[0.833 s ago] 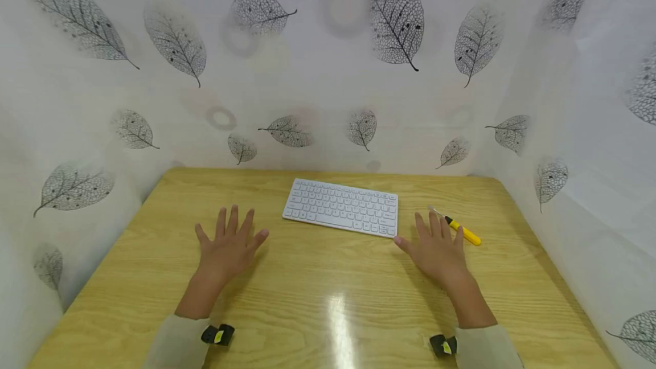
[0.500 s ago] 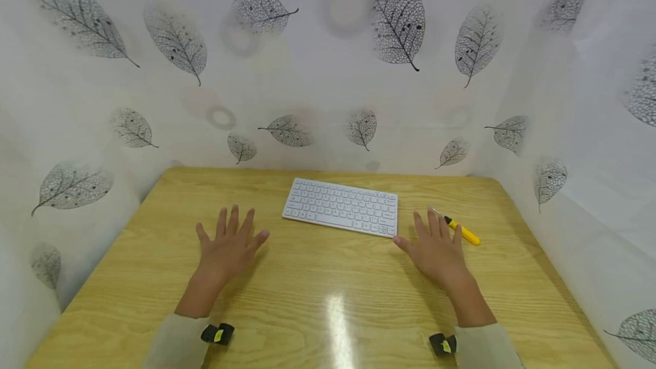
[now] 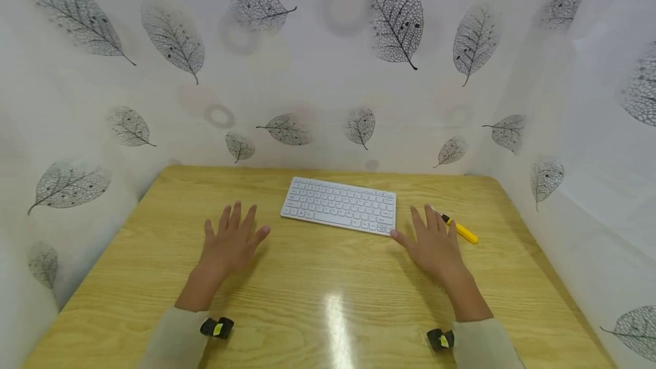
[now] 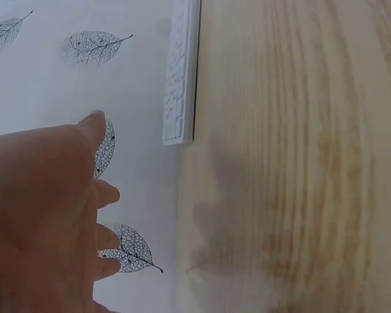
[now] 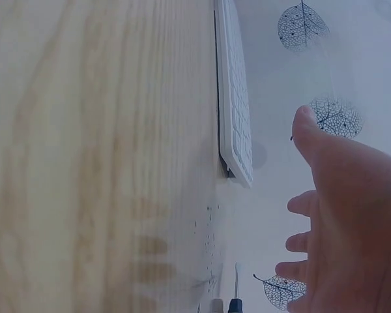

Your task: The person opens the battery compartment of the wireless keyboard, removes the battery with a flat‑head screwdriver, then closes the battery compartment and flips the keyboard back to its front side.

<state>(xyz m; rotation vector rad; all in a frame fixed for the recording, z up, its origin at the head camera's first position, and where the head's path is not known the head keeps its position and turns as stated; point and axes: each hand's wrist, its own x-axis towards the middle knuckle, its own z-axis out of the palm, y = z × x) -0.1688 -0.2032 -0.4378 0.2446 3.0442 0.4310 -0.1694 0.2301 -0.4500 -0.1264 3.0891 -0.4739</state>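
The white keyboard [image 3: 339,205] lies flat on the wood-grained table [image 3: 287,283], its long axis going from left to right, the right end turned slightly toward the person. Right of the keyboard, the yellow screwdriver [image 3: 460,229] points its thin tip away and leftward. Behind the keyboard rises a pale backdrop [image 3: 318,73] with dark printed leaves [image 3: 397,19]. The left hand [image 3: 229,245] hovers left of the keyboard, the right hand [image 3: 433,246] just beside its near right corner, all fingers spread apart. From the head view, the right hand partly hides the screwdriver's blade.
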